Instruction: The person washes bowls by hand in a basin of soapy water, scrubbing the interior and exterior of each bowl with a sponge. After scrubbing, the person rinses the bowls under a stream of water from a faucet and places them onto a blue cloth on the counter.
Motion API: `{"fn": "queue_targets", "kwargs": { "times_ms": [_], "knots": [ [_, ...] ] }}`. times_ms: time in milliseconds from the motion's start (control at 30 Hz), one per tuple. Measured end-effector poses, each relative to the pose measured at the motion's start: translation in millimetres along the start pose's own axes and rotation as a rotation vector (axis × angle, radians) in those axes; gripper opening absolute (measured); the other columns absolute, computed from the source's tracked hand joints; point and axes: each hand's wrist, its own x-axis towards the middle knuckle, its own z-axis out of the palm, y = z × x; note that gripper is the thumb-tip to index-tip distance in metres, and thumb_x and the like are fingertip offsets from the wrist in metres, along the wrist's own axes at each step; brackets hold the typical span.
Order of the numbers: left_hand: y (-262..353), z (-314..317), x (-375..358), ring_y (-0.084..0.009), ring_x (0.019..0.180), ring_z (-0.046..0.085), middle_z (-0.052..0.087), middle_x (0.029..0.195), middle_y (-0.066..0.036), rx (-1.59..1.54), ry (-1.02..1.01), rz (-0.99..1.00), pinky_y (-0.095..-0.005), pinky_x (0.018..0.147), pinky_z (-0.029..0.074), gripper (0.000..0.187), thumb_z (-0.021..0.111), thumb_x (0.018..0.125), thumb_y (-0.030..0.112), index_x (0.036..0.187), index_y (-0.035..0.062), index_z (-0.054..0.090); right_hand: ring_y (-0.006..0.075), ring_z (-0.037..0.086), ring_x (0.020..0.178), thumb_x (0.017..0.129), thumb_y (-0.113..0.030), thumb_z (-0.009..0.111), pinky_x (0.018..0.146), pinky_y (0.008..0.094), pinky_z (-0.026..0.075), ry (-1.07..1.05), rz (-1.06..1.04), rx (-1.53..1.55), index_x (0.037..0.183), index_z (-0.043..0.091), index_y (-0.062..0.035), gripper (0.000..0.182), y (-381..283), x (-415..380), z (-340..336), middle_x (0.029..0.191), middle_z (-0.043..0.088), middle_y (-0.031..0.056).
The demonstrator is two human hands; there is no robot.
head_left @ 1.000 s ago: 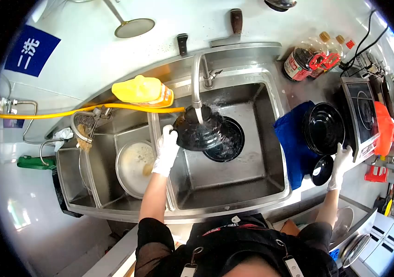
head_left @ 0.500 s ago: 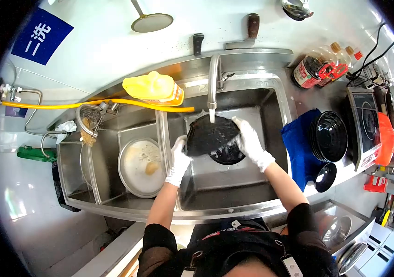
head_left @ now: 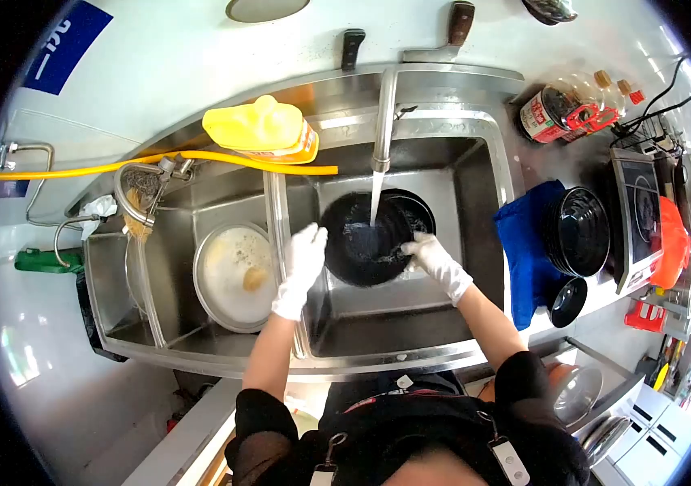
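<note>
Under the running faucet point(head_left: 382, 121), a round black bowl point(head_left: 354, 255) faces up in the right sink basin, with water falling into it. Part of a second black bowl point(head_left: 420, 209) shows behind it, mostly hidden. My right hand point(head_left: 436, 263), in a white glove, pinches the right rim of the front bowl. Just left of that bowl is my left hand point(head_left: 303, 263), also gloved, its fingers pointing up and holding nothing.
A metal basin of cloudy water point(head_left: 236, 300) stands in the middle sink. A yellow jug point(head_left: 256, 130) and yellow hose point(head_left: 224, 158) lie along the back. Stacked black bowls point(head_left: 580, 231) rest by a blue cloth point(head_left: 524, 243) at right. Sauce bottles point(head_left: 544, 113) stand behind.
The black bowl has gone from tilted between both hands to lying upright under the water. My left hand has come off it; my right hand stays at its rim. The view has shifted slightly.
</note>
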Motion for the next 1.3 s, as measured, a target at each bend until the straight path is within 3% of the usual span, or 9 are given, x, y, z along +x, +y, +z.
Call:
{"fn": "queue_targets", "kwargs": {
  "times_ms": [233, 367, 633, 700, 900, 1000, 1100, 1167, 1300],
  "knots": [
    [-23, 58, 37, -0.0164, 0.059, 0.062, 0.062, 0.083, -0.013, -0.652, -0.172, -0.612, -0.026, 0.051, 0.051, 0.043, 0.062, 0.088, 0.041, 0.105, 0.0015, 0.062, 0.0347, 0.064, 0.076, 0.082, -0.007, 0.055, 0.071, 0.0366, 0.052, 0.568, -0.778, -0.67, 0.11, 0.058, 0.0038, 0.03, -49, -2, -35, 0.083, 0.064, 0.0224],
    [-53, 111, 15, -0.038, 0.104, 0.06, 0.063, 0.111, -0.021, 0.352, -0.256, -0.378, -0.0428, 0.088, 0.046, 0.05, 0.064, 0.082, 0.042, 0.11, 0.0006, 0.062, 0.0337, 0.062, 0.09, 0.078, -0.004, 0.056, 0.076, 0.0375, 0.052, 0.457, -0.728, -1.095, 0.127, 0.05, -0.0027, 0.049, -59, -56, -50, 0.113, 0.058, 0.0204],
    [-56, 122, 15, -0.0386, 0.084, 0.064, 0.066, 0.087, -0.024, 0.427, -0.332, -0.092, -0.0463, 0.076, 0.05, 0.028, 0.057, 0.079, 0.024, 0.087, -0.0007, 0.068, 0.0204, 0.059, 0.082, 0.071, -0.009, 0.055, 0.068, 0.0294, 0.051, 0.28, -1.155, -1.615, 0.124, 0.05, -0.0011, 0.054, -64, -142, -95, 0.121, 0.057, 0.0131],
    [-17, 117, 25, -0.0392, 0.078, 0.064, 0.065, 0.083, -0.025, 0.171, -0.382, -0.354, -0.047, 0.073, 0.05, 0.025, 0.055, 0.078, 0.02, 0.084, -0.0003, 0.067, 0.0231, 0.062, 0.084, 0.072, -0.005, 0.057, 0.071, 0.0315, 0.052, 0.386, -1.126, -1.548, 0.121, 0.053, -0.0016, 0.048, -80, -172, -110, 0.116, 0.06, 0.0145],
    [8, 105, 30, -0.0378, 0.064, 0.064, 0.063, 0.07, -0.02, 0.658, -0.233, 0.442, -0.044, 0.06, 0.053, 0.015, 0.058, 0.08, 0.018, 0.085, 0.0053, 0.063, 0.022, 0.063, 0.078, 0.088, -0.008, 0.06, 0.074, 0.0311, 0.049, 1.383, -0.715, -0.653, 0.104, 0.064, -0.0007, 0.018, -64, -218, -174, 0.092, 0.065, 0.0127],
    [-43, 107, 40, -0.0334, 0.081, 0.06, 0.055, 0.101, -0.015, 0.345, -0.286, 0.316, -0.0426, 0.073, 0.05, 0.019, 0.057, 0.079, 0.006, 0.098, 0.0092, 0.059, 0.0184, 0.058, 0.065, 0.082, -0.01, 0.062, 0.056, 0.0259, 0.049, 1.312, -0.423, -0.05, 0.1, 0.06, 0.0053, 0.024, -64, -234, -219, 0.083, 0.065, 0.0118],
    [36, 43, 25, -0.0336, 0.083, 0.061, 0.056, 0.102, -0.014, 0.661, -0.267, 0.563, -0.0408, 0.073, 0.05, 0.024, 0.059, 0.075, 0.002, 0.098, 0.0064, 0.055, 0.0215, 0.06, 0.052, 0.077, 0.0, 0.065, 0.043, 0.0269, 0.052, 1.368, -0.443, 0.257, 0.082, 0.057, 0.0117, 0.015, -52, -222, -253, 0.082, 0.062, 0.0169],
    [44, 20, 19, -0.0345, 0.08, 0.063, 0.059, 0.091, -0.016, 0.61, -0.184, 0.673, -0.0429, 0.068, 0.052, 0.026, 0.061, 0.072, -0.001, 0.096, 0.0042, 0.052, 0.0232, 0.062, 0.055, 0.075, 0.005, 0.064, 0.041, 0.0269, 0.053, 1.267, -0.357, 0.347, 0.115, 0.037, 0.0082, 0.048, -50, -223, -259, 0.095, 0.061, 0.0237],
    [17, -3, 19, -0.0394, 0.078, 0.062, 0.063, 0.091, -0.019, 0.396, -0.059, 0.563, -0.0449, 0.068, 0.05, 0.026, 0.055, 0.08, 0.003, 0.106, 0.005, 0.052, 0.0173, 0.058, 0.046, 0.079, -0.006, 0.068, 0.038, 0.0237, 0.047, 1.294, -0.344, 0.206, 0.099, 0.055, 0.0068, 0.027, -18, -221, -296, 0.078, 0.064, 0.0171]
  ]
}}
